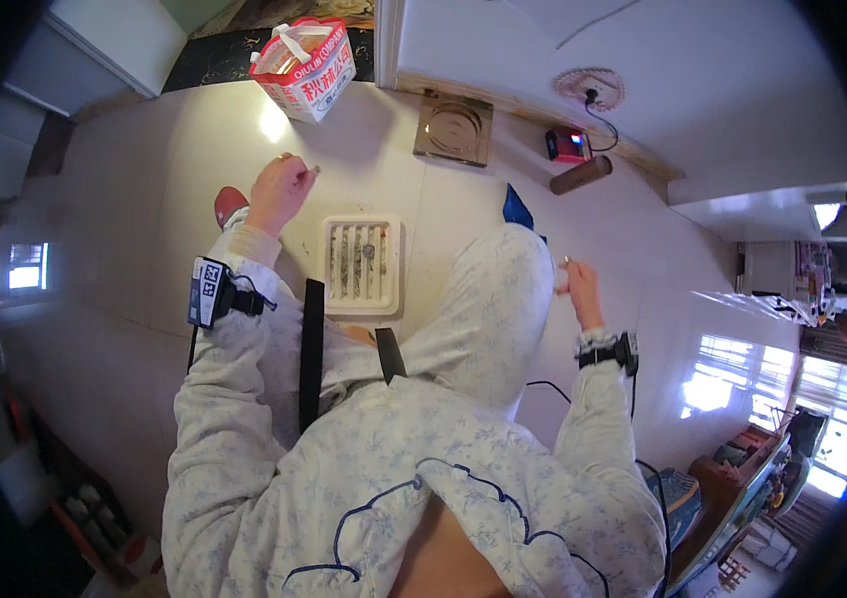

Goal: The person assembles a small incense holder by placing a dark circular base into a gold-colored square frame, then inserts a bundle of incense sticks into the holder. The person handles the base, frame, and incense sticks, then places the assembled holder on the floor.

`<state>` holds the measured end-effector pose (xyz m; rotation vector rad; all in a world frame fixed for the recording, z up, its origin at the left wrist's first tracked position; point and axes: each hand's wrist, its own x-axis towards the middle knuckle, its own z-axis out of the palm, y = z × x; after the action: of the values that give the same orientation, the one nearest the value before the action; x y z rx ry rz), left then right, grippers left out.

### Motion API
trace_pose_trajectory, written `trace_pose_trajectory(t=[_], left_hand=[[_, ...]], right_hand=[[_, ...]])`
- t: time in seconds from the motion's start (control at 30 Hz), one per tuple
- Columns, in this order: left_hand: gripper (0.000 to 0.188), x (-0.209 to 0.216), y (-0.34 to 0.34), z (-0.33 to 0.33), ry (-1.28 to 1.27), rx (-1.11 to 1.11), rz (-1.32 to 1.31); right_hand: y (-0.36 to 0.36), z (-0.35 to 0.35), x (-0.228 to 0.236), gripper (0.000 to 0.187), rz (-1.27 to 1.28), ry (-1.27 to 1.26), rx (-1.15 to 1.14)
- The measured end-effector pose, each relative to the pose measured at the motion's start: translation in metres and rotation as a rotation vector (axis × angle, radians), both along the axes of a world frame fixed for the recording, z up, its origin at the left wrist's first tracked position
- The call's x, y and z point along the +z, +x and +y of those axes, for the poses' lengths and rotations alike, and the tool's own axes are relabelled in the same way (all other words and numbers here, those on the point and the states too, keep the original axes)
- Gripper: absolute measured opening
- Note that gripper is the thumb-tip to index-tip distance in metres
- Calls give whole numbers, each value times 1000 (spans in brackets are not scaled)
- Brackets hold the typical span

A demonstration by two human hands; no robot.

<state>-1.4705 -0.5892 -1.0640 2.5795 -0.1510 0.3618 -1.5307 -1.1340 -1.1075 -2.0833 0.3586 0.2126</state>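
On the floor between my legs lies a white slotted tray (397, 267), with grey, speckled bits in its long slots. My left hand (282, 194) is above the floor, just beyond the tray's far left corner. Its fingers are curled together, and a tiny bit of something shows at the fingertips, too small to name. Beside my right knee is my right hand (580, 289), fingers bent in toward the thumb; whatever they hold is too small to make out. Neither hand touches the tray. A shiny blue pointed piece (517, 207) sticks out past my right knee.
A red and white carrier bag (306, 85) stands at the far left. By the wall are a brown square tray (454, 130), a red device (568, 146) with a lit screen and a brown cylinder (581, 175). A cable runs from a wall plug (591, 97).
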Motion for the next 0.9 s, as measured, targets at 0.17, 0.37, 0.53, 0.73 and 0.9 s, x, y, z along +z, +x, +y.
trace_pose_trajectory(t=[0.17, 0.37, 0.53, 0.73, 0.9], left_hand=[[40, 27, -63, -6, -581, 317, 140], [46, 50, -129, -6, -997, 321, -90], [51, 111, -172, 1, -1062, 356, -202], [54, 150, -150, 41, -1022, 248, -366], [40, 87, -126, 90, -904, 232, -405]], right_hand=[[-153, -45, -27, 34, 200, -53, -257], [-184, -71, -70, 35, -83, -183, -192], [-156, -47, -36, 33, -88, -68, -140], [-142, 9, 27, 34, -51, -51, -46], [-114, 43, 49, 34, -132, -3, -8]])
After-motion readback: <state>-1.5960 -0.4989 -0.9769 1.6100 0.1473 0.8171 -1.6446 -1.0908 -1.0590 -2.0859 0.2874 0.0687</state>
